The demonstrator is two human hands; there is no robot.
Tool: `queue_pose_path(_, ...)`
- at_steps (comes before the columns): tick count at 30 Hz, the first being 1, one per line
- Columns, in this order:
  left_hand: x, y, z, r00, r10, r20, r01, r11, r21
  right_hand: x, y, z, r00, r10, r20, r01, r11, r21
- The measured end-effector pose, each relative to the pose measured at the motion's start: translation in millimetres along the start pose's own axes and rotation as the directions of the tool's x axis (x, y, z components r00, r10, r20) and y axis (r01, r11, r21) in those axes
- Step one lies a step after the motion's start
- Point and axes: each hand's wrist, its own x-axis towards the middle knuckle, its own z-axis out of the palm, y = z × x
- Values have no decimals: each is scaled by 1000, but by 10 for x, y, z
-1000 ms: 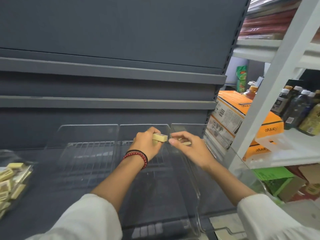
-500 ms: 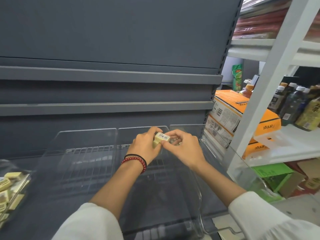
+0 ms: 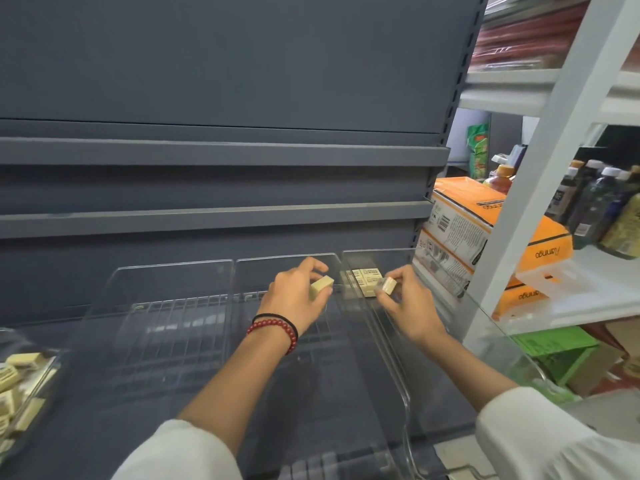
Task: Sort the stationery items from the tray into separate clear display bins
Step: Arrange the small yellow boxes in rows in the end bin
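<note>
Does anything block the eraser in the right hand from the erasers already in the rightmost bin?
Nothing visible does: the right hand holds its eraser right beside the placed erasers in the rightmost bin.

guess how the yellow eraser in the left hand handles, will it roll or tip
Probably light: the left hand carries the yellow eraser in a simple pinch. Its flat-sided block shape suggests it will sit still, not roll. It looks stiff, keeping straight edges in the grip.

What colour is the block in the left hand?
Pale yellow block; head view shows it best.
</note>
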Motion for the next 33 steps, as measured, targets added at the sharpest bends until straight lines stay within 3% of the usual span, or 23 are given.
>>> queue_pose_path(6,24,-30,60,999,15,45,-15,1000,-8,20,212,-30,985,61,161,-26,977,-211)
queue_pose_path(11,55,-67,111,993,25,119,-26,1000,15,33,266,43,962,129,242,-66,965,-252)
queue_pose_path(16,92,-91,143,994,30,102,-36,998,55,69,303,127,956,164,245,-114,971,-209)
queue_pose_path(20,99,-133,171,993,33,112,-43,995,85,97,251,161,957,223,184,-158,937,-313)
queue_pose_path(25,79,-173,153,991,50,121,-60,995,82,91,235,144,912,184,366,-26,917,-397)
queue_pose_path(30,72,-178,103,993,74,92,-77,997,25,69,228,30,934,188,304,-11,865,-501)
queue_pose_path(33,61,-162,83,995,55,85,-54,998,-7,62,221,-20,897,181,403,29,886,-463)
